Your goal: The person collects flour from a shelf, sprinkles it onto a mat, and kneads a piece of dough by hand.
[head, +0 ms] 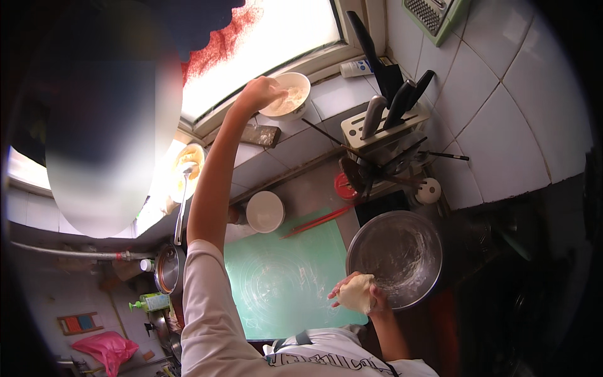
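Note:
My left hand (pixel 264 94) reaches far out to a white bowl (pixel 301 101) of flour (pixel 294 96) on the tiled window ledge. Its fingers dip down at the flour, and their tips are hard to make out. A lump of pale dough (pixel 356 293) rests in my right hand (pixel 378 301), with fingers and thumb around it. That hand is at the near left rim of a steel mixing bowl (pixel 393 259), whose inside is smeared with flour. A green silicone mat (pixel 287 282) with printed circles lies before me, dusted with white streaks.
Red chopsticks (pixel 318 220) and a white cup (pixel 265 212) are at the mat's far edge. Beyond stands a knife block (pixel 384 120) with utensils jutting out. A whetstone (pixel 260 135) lies on the ledge. At left are a bowl with a spoon (pixel 187 167) and a pan (pixel 168 268).

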Motion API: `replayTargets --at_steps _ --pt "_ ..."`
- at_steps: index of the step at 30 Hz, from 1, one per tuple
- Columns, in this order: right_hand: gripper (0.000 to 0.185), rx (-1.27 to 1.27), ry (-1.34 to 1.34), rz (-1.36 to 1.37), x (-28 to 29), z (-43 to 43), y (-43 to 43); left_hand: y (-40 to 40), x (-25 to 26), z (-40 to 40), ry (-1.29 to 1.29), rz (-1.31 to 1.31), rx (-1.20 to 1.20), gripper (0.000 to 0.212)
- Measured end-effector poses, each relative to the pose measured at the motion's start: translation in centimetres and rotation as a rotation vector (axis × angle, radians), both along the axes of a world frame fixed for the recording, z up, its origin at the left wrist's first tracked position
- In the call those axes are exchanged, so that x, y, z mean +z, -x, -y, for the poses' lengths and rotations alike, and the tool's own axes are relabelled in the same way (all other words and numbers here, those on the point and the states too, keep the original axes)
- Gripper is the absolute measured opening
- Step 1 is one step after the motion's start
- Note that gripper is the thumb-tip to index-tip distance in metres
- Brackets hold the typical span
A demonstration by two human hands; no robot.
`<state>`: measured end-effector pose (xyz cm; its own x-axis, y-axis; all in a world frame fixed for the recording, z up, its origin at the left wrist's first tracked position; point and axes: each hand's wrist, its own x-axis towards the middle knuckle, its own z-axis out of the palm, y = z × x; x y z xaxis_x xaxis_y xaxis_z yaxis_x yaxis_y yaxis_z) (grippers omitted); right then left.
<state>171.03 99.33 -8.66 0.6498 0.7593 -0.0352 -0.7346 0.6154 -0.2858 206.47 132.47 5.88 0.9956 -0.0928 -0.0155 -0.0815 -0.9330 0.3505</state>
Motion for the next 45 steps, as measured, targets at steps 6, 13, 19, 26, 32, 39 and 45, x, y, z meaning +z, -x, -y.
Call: replayTargets --at_steps 6,13,19,26,32,39,45 --pt "0.068 -0.026 -0.051 -0.034 -1.1 0.2 -0.3 -3.0 -2.4 1.0 -0.178 -0.139 0.002 0.052" --pt "0.065 -0.076 -0.040 -0.010 -0.5 1.1 0.2 -2.9 -2.9 1.4 -0.146 -0.014 0.095 0.040" --pt "0.064 -0.103 -0.133 -0.058 0.0 1.2 1.2 -2.8 -1.5 2.0 -0.133 0.010 0.062 0.022" --pt "0.060 -0.146 -0.192 -0.083 0.1 1.6 3.5 -5.0 -5.2 0.0 -0.099 0.020 0.159 0.020" --pt "0.060 -0.178 -0.227 -0.092 0.7 2.0 4.1 -7.1 -4.0 -0.3 -0.169 -0.041 0.186 0.027" --pt "0.061 -0.324 -0.087 -0.248 -5.3 2.9 6.4 -4.9 0.0 2.9 -0.102 -0.063 0.212 0.018" --pt "0.060 -0.300 -0.053 -0.237 -3.7 2.9 6.5 -1.1 4.1 3.0 -0.001 -0.057 0.102 0.009"
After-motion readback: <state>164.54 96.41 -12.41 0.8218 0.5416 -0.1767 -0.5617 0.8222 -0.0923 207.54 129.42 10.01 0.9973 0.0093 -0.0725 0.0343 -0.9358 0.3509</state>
